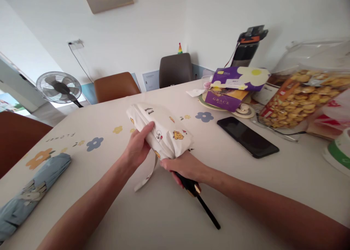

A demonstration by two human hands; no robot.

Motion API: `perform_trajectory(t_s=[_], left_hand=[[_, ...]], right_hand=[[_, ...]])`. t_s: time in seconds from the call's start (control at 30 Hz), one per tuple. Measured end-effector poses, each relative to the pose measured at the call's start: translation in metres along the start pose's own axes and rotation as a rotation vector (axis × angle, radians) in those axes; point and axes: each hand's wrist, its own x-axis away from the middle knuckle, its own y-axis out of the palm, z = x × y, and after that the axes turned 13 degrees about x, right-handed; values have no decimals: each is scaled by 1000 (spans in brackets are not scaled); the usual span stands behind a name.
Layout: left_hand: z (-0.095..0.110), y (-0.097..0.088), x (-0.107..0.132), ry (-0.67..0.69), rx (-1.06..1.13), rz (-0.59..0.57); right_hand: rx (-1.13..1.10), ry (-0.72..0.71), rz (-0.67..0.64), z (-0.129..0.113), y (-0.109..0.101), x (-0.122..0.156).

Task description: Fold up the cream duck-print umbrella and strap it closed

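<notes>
Blue umbrella [27,195]: lying far left on my worktop [164,220], its near end cut off by the frame. Left grip [138,147]: wrapped round the white umbrella [161,127], mid-worktop; folded, cream cloth, duck prints, loose strap [144,180] trailing. Right grip [186,166]: closed on its black handle [191,186], mostly hidden under my fingers. Phone [247,137]: dark; which face is up, I cannot tell.

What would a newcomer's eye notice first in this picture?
The white folded umbrella at the table's centre: the left hand wraps its cloth, the right hand grips its black handle. A blue umbrella lies at the near left, a black phone to the right.
</notes>
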Motion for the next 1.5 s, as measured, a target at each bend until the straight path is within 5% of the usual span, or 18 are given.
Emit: perform_trajectory(t_s=[0.13,0.33,0.6,0.83,1.0,1.17,1.3,1.5], left_hand=[[2,8,-17,63,3,-22],[-12,-2,-28,32,-34,74],[-26,-36,-45,-91,24,108],[-15,-85,-75,162,-475,350],[-13,-76,-69,386,-627,402],[-11,-30,-46,524,-932,151],[-17,1,-35,467,-1061,-153],[-16,21,-48,335,-1266,-449]], right_hand=[[25,-114,40,-5,-6,4],[-193,-40,16,2,-2,-5],[-455,140,-235,13,9,-15],[-577,272,-401,6,6,-13],[-573,296,-435,5,6,-15],[-579,277,-466,9,7,-19],[-603,211,-426,13,9,-22],[-591,199,-404,17,10,-23]])
